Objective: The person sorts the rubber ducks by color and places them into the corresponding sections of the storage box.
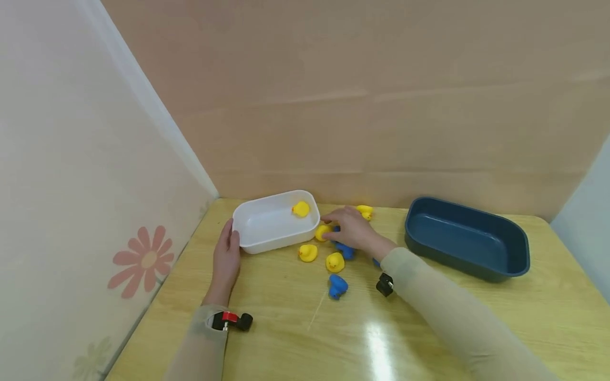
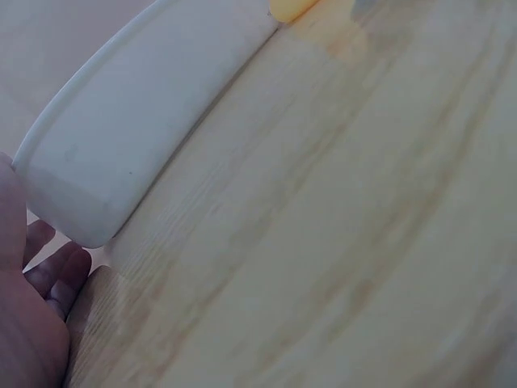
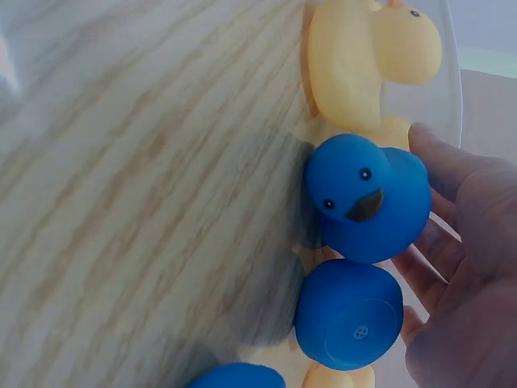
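A white tray (image 1: 274,243) stands at the back left with a yellow rubber duck (image 1: 301,209) inside. My left hand (image 1: 226,256) rests against the tray's left end, thumb near the rim and fingers along the outside. Beside the tray's right end, my right hand (image 1: 352,227) pinches another yellow duck between thumb and fingers; in the right wrist view a blue duck (image 3: 367,198) mostly hides it. A second blue duck (image 3: 349,315) lies on its side under the hand. Two yellow ducks and a blue duck (image 1: 337,286) lie in front.
A dark blue tray (image 1: 467,264) stands at the back right, with nothing visible in it. Another yellow duck (image 1: 365,210) lies behind my right hand, near the back wall. Walls bound the wooden table (image 1: 286,328) at the left, back and right.
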### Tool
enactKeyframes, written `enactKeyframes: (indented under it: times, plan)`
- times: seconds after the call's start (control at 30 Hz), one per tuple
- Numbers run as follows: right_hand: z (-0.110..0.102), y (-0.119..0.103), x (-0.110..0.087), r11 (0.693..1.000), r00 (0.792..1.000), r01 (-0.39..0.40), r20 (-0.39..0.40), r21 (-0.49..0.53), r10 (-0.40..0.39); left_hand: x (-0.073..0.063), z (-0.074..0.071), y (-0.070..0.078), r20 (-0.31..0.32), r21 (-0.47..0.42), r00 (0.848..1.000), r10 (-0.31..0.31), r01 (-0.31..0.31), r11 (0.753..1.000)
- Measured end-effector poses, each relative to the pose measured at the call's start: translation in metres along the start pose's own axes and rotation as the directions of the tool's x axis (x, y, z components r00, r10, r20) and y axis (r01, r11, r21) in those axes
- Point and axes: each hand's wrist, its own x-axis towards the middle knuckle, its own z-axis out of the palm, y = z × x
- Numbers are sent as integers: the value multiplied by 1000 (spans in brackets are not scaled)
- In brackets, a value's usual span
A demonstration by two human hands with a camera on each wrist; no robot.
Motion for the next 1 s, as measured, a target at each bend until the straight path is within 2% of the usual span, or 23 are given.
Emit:
enactKeyframes:
  times: [0.13,0.37,0.83,1.0]
  plan:
    - [-1,-1,-3,1000,1000,-15,-11,15,15,-3,-1,3,5,-29,1000,-12,13,1000]
    - [-7,7,-11,998,999,-50,-9,24,50,-10,10,4,4,-87,999,-48,48,995]
    - [3,21,-18,996,996,-91,-19,20,91,-19,32,0,-6,-110,997,-74,73,991]
    - [2,21,-21,995,995,-97,-36,19,98,-19,35,0,-4,-102,996,-88,87,991]
